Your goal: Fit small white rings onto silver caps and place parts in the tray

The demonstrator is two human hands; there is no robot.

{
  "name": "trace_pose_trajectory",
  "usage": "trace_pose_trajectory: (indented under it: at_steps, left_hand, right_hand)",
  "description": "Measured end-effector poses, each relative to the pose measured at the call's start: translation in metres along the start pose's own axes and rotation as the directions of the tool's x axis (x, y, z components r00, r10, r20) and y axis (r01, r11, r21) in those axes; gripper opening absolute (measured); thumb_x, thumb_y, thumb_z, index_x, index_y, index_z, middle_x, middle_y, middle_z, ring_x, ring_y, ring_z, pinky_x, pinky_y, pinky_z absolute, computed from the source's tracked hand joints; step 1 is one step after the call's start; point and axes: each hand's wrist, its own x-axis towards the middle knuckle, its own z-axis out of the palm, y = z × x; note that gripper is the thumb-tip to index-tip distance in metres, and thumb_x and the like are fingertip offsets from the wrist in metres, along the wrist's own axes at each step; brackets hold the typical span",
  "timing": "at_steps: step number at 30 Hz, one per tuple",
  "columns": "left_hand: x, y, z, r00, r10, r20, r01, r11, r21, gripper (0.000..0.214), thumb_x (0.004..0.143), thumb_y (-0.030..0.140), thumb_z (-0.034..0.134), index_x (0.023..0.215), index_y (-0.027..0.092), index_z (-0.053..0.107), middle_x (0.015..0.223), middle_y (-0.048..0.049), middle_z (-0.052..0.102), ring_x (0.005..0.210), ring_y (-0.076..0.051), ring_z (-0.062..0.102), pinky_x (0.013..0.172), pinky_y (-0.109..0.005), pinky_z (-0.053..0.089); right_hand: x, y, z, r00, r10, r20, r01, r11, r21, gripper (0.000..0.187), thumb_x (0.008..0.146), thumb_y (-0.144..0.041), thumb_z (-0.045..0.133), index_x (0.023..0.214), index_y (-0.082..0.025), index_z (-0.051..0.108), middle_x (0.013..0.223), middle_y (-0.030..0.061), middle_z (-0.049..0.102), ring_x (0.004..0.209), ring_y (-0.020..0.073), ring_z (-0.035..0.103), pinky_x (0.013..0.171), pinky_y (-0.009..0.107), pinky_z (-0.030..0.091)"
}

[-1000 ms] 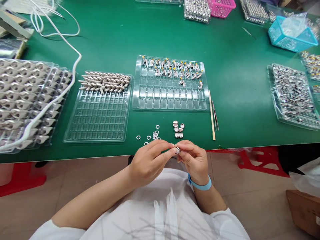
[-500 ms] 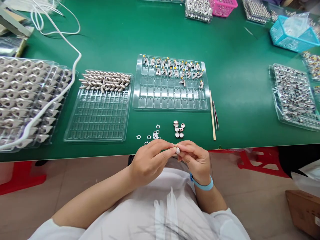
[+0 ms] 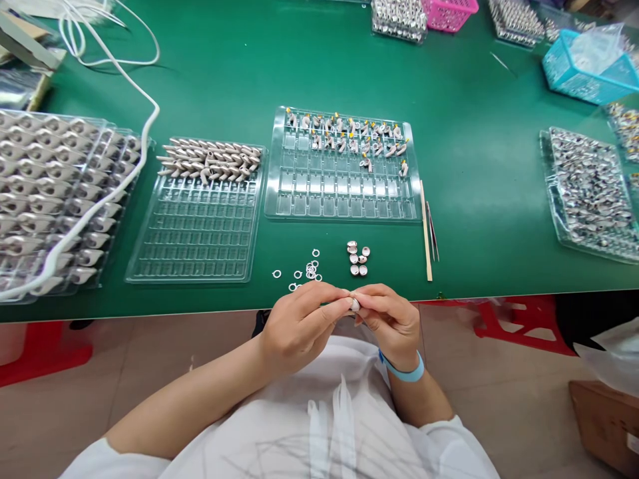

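Fingertips of my left hand (image 3: 302, 326) and my right hand (image 3: 394, 320) meet at the table's front edge, pinching a small round silvery cap (image 3: 355, 305) between them. Fingers cover most of the cap, so its far side is hidden. Just beyond my hands lies a cluster of similar small metal caps (image 3: 355, 259). Thin white rings with a small tab (image 3: 310, 269) are scattered to their left, some overlapping. Farther back, a clear tray (image 3: 344, 189) holds small metal parts with yellow tips in its upper rows.
Left of centre is a clear tray of curved metal parts (image 3: 210, 163). A white cable (image 3: 124, 186) crosses trays of larger parts (image 3: 34, 173). A wooden stick (image 3: 426, 233) and tweezers (image 3: 432, 233) lie right. Beyond are a packed tray (image 3: 589, 186), a blue basket (image 3: 574, 76) and a pink basket (image 3: 452, 16).
Both hands stay in nearly the same place, still pinching the cap, which has shifted very slightly downward. The loose caps and rings on the table have not been disturbed.
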Motion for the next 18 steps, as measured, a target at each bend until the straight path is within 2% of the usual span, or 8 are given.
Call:
trace_pose_trajectory:
  at_steps: [7, 18]
  left_hand:
    - [-0.0003, 0.0023, -0.0011, 1.000, -0.018, -0.012, 0.018, 1.000, -0.017, 0.025, 0.082, 0.002, 0.056, 0.102, 0.014, 0.062, 0.092, -0.0106, 0.070, 0.084, -0.016, 0.065, 0.070, -0.028, 0.056]
    - [-0.0033, 0.0008, -0.0003, 0.999, -0.036, -0.010, 0.036, 0.999, -0.025, 0.028, 0.081, 0.000, 0.056, 0.105, 0.015, 0.061, 0.092, -0.0109, 0.069, 0.082, -0.017, 0.065, 0.066, -0.029, 0.055]
  right_hand:
    - [-0.0011, 0.0019, 0.0008, 0.998, -0.058, 0.009, 0.059, 0.998, -0.037, 0.040, 0.082, -0.003, 0.059, 0.110, -0.031, 0.066, 0.103, 0.0034, 0.066, 0.071, 0.0108, 0.064, 0.053, 0.022, 0.058]
    - [0.0000, 0.0001, -0.0026, 0.985, -0.160, 0.069, 0.171, 0.966, -0.192, 0.046, 0.082, -0.001, 0.057, 0.117, -0.031, 0.062, 0.108, 0.0039, 0.065, 0.078, 0.0126, 0.066, 0.060, 0.024, 0.060]
